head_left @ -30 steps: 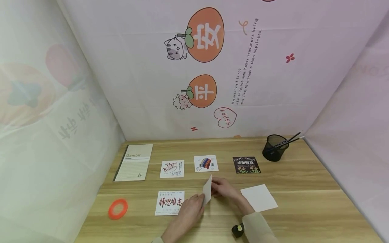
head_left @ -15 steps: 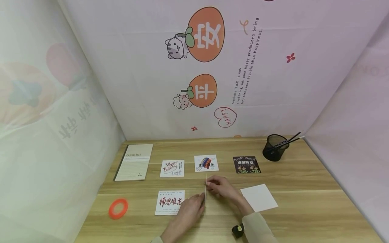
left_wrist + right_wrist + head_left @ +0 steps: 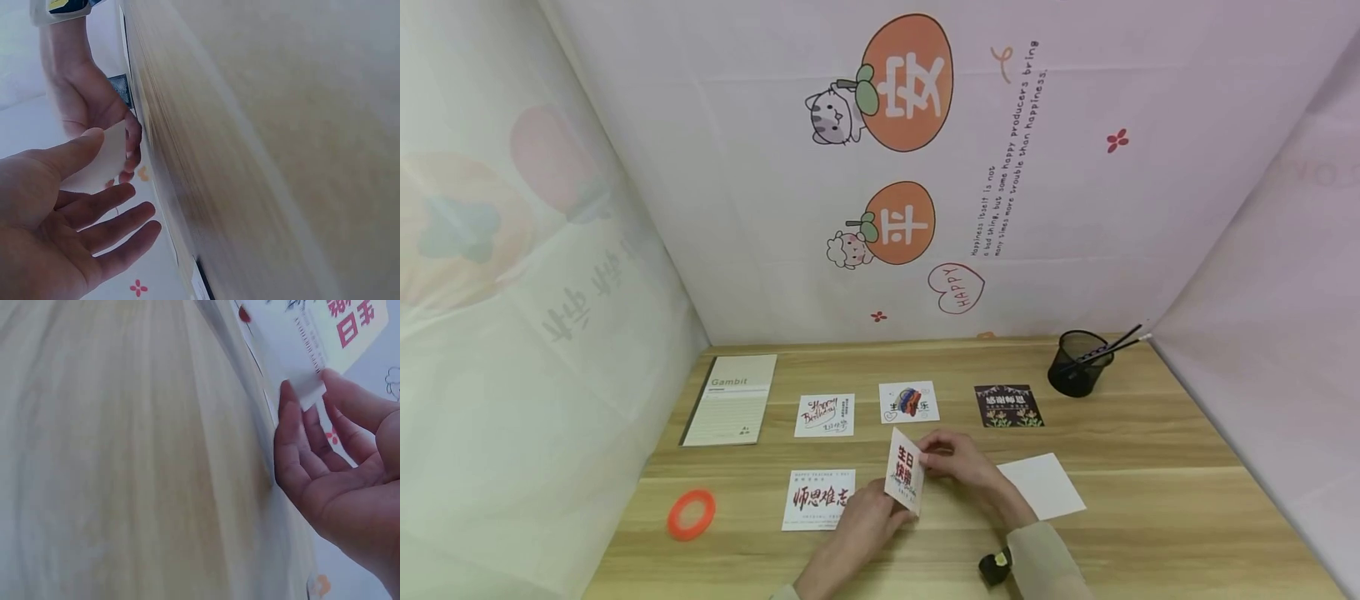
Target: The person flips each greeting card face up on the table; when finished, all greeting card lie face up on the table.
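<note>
A white greeting card [image 3: 903, 472] with red characters stands raised above the table, held between two hands. My left hand [image 3: 867, 518] pinches its lower left part; in the left wrist view the thumb lies on the blank back of the card [image 3: 103, 164] and the other fingers are spread. At the opposite edge, my right hand [image 3: 958, 460] grips the card between thumb and fingers. The right wrist view shows the printed face of the card [image 3: 306, 347] upside down, its corner in the fingers of the right hand [image 3: 344, 456].
Printed cards lie around: a birthday card [image 3: 812, 429], a burger card [image 3: 891, 392], a dark flower card [image 3: 1009, 400] and a red-lettered card [image 3: 801, 517]. A blank white card [image 3: 1043, 490], notebook [image 3: 733, 417], orange ring [image 3: 673, 517] and mesh pen cup [image 3: 1071, 385] are nearby.
The card has turned from showing its blank side, through edge-on, to showing its red print. My right hand has shifted slightly right; the cards on the table have not moved.
</note>
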Tool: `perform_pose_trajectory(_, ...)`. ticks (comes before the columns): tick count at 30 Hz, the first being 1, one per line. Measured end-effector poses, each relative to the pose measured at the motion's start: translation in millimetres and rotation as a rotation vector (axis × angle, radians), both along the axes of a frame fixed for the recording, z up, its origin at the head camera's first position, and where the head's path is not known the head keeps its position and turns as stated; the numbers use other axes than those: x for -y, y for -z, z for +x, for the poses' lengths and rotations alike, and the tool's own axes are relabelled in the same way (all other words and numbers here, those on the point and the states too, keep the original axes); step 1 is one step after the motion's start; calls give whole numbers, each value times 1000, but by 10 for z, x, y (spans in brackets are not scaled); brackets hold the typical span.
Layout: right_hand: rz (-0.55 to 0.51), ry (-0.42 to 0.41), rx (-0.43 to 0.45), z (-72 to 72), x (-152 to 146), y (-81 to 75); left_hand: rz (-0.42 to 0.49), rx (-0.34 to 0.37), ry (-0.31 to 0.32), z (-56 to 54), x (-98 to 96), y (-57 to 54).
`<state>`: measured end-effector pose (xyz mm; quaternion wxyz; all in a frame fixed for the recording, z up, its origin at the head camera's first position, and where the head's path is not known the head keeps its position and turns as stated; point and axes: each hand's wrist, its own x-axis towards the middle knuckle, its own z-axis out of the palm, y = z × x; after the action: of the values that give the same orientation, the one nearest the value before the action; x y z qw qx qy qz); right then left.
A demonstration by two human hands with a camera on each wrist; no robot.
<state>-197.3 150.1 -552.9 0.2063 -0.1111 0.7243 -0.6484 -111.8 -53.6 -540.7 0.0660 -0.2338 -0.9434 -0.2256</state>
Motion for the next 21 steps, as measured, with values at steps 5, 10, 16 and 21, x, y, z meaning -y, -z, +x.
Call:
perform_pose_trajectory(5,54,21,-7,-36,-96,26,39,32,-20,9,19,-10)
perform_pose_trajectory(10,84,17,-33,-48,-194,-6,89,14,-37,25,56,-30)
perform_pose_trajectory(16,139,21,-73,-46,-303,-46,103,0,-57,27,122,-27)
perform_pose_trajectory(21,209,65,-71,-37,-350,-71,131,44,-91,20,141,-11)
